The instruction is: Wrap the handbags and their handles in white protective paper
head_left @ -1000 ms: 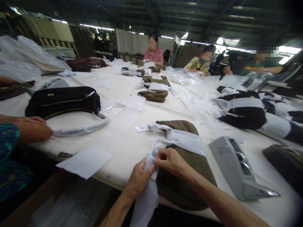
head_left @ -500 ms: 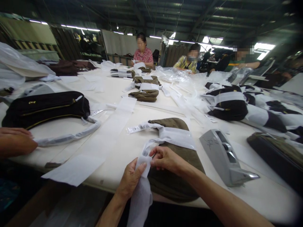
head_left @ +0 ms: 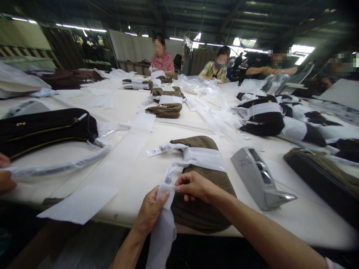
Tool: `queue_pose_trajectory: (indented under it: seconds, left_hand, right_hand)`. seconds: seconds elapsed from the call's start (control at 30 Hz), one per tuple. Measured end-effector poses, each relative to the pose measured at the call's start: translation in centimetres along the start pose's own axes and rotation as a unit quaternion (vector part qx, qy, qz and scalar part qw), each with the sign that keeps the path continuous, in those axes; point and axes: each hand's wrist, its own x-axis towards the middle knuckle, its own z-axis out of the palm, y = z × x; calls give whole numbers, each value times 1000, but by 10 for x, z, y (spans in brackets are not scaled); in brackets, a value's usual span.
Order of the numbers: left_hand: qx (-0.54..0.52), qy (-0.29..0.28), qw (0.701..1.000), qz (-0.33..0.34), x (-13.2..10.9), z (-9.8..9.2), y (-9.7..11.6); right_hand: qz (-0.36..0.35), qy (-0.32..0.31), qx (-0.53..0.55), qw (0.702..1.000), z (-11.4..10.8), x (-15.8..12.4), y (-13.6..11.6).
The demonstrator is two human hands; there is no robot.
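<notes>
Olive bag (head_left: pixel 202 209): at near tabletop (head_left: pixel 134 175) edge, banded in white wrapping strip (head_left: pixel 164 220). Left hand (head_left: pixel 150 213) and right hand (head_left: pixel 193 185): each grip pinched closed on the strip. Tape dispenser (head_left: pixel 258 179): just right of bag.

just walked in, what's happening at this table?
A person at the white table pinches a strip of white wrapping paper between the left hand and the right hand, at the near end of an olive-brown bag that already has a white band across it. A grey tape dispenser sits to its right. A co-worker's hand at the left edge is by a black bag. More people sit at the far side.
</notes>
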Motion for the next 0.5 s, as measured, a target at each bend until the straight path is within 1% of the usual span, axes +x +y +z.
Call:
queue_pose_trajectory:
  seconds: [0.07,0.13,0.3,0.4,0.5]
  left_hand:
    - [-4,-5,1000,1,0,-1,0]
    - [-7,-4,1000,2,-1,-2,-1]
    - [-25,14,1000,8,0,-5,-3]
    - [-28,23,999,10,0,-7,-2]
    - [-28,19,999,11,1,-10,-2]
  right_hand:
    - [-14,21,-36,999,3,1,1]
    - [-46,41,-62,996,7,2,3]
    - [-140,80,-75,984,17,9,12]
    - [-173,100,-63,978,22,13,15]
    - [-176,90,-20,980,25,16,15]
